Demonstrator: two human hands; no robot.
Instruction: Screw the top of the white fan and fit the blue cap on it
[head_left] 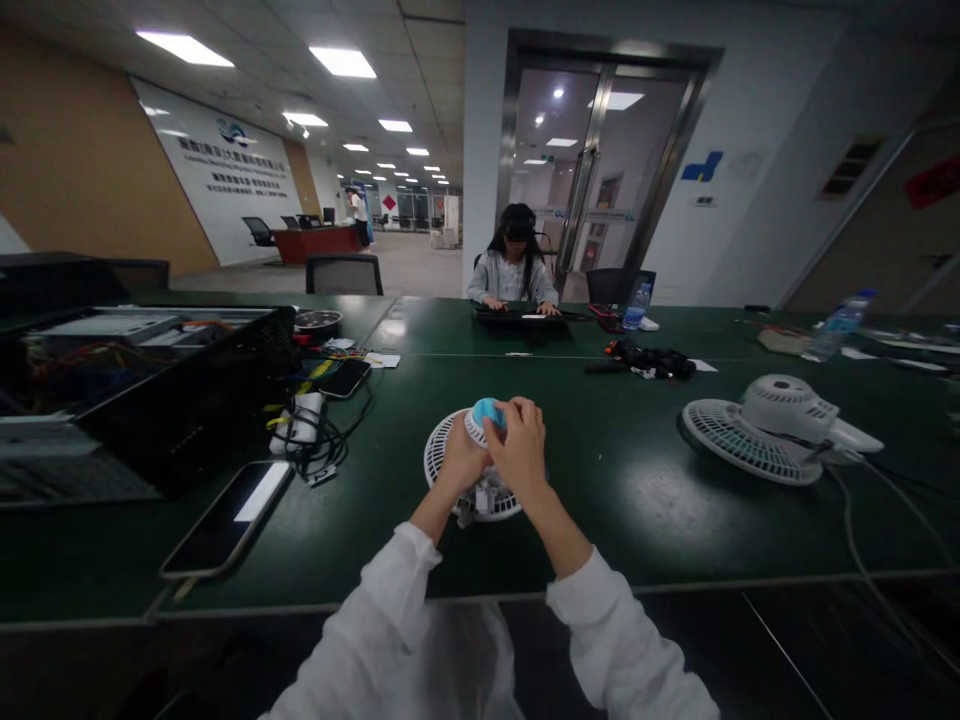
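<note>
Over the middle of the table, my left hand (463, 462) is wrapped round a small white slotted housing (472, 431), which looks like a fan's motor cover. A round light-blue piece (487, 409) sits at its top. My right hand (520, 446) is closed at the near right side, its thumb and fingertips pressed on the blue piece. Whether the blue piece is separate from the housing, I cannot tell. Just below my hands lies a white round fan grille (435, 447) with a grey-white part (486, 497) at its centre, partly hidden by my hands and wrists.
An opened computer case (217, 400) stands at left, beside a phone (229, 520) and tangled cables (319, 440). On the right lies another white fan (780, 420) with its cord. Across the table sits a person (514, 265) at a dark device; a water bottle (637, 305) stands nearby.
</note>
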